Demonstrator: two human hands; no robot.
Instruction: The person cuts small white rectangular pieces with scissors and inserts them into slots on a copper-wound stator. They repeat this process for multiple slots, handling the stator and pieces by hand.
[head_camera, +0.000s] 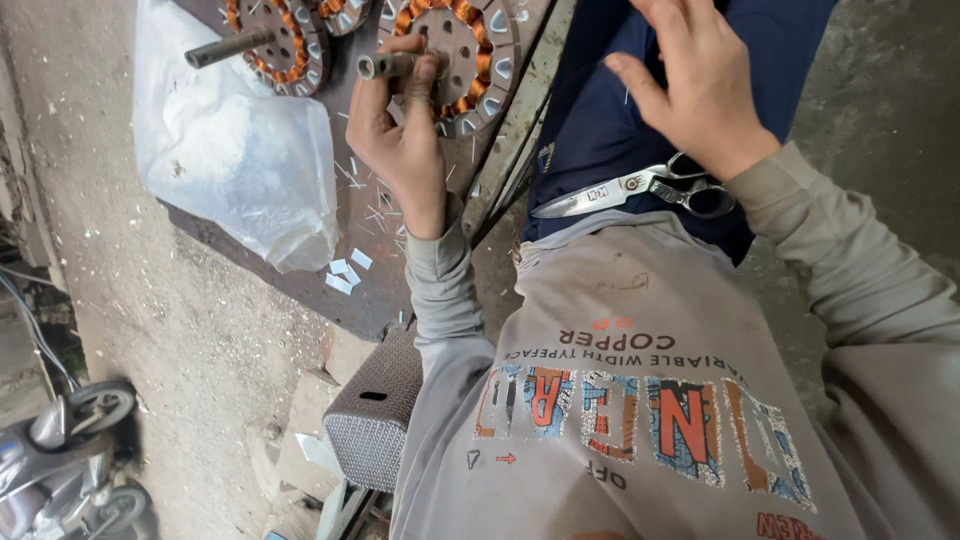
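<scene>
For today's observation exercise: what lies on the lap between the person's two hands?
In the head view, a pair of scissors lies on the dark blue lap, between the left hand on the motor's shaft and the raised right hand.

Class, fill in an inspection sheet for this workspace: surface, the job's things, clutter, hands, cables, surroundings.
Surface: dark metal plate, scattered with small white slips.
Job's things: wound motor stator with copper coils and a shaft; second stator beside it.
Clutter: clear plastic bag on the plate; scissors lying on the lap.
Hands: left hand grips the shaft; right hand open, raised above the lap, holding nothing.
Cables: thin wires at the left edge.
Surroundings: concrete floor, woven stool, small wheeled toy.
</scene>
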